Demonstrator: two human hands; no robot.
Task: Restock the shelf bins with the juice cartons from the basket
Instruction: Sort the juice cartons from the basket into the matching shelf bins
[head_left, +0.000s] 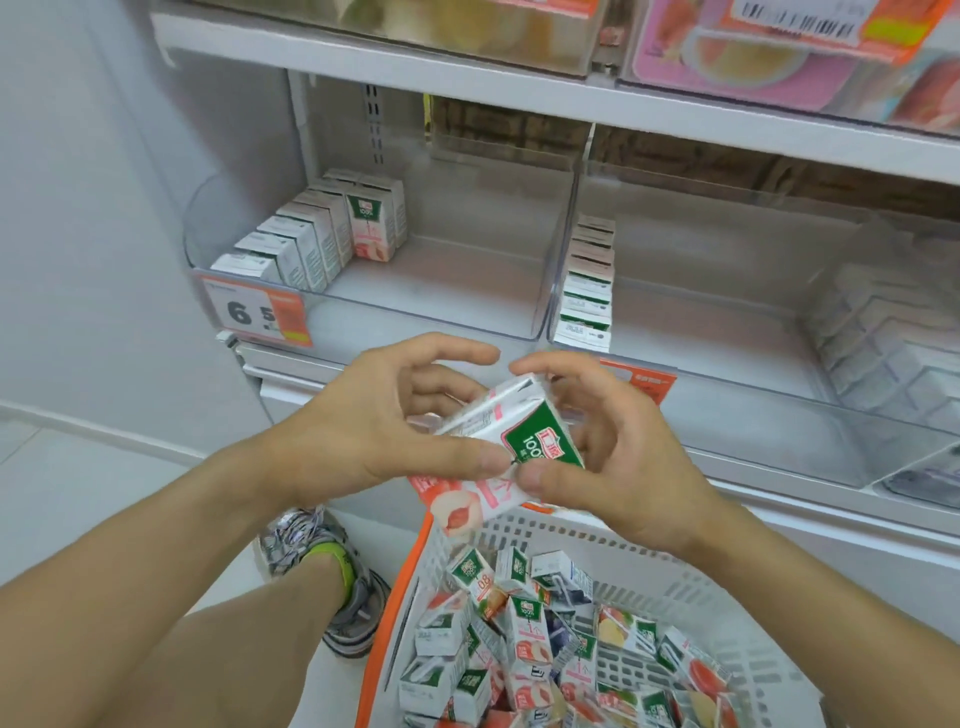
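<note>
Both hands hold a white, green and pink juice carton (511, 441) above the basket, tilted on its side. My left hand (384, 415) grips its left end with thumb and fingers. My right hand (608, 457) pinches its right end, thumb on the front face. Below lies a white plastic basket (680, 587) with an orange rim, holding several loose juice cartons (530, 639). The left clear shelf bin (431, 306) holds a row of cartons (311, 234) along its left side. The right clear bin (727, 332) has a row of cartons (587, 280) against its left wall.
A price tag (257, 312) hangs on the left bin's front, an orange tag (649, 379) on the right bin. The upper shelf (467, 73) carries more bins. A shoe (332, 571) stands on the floor left of the basket. A wall is at left.
</note>
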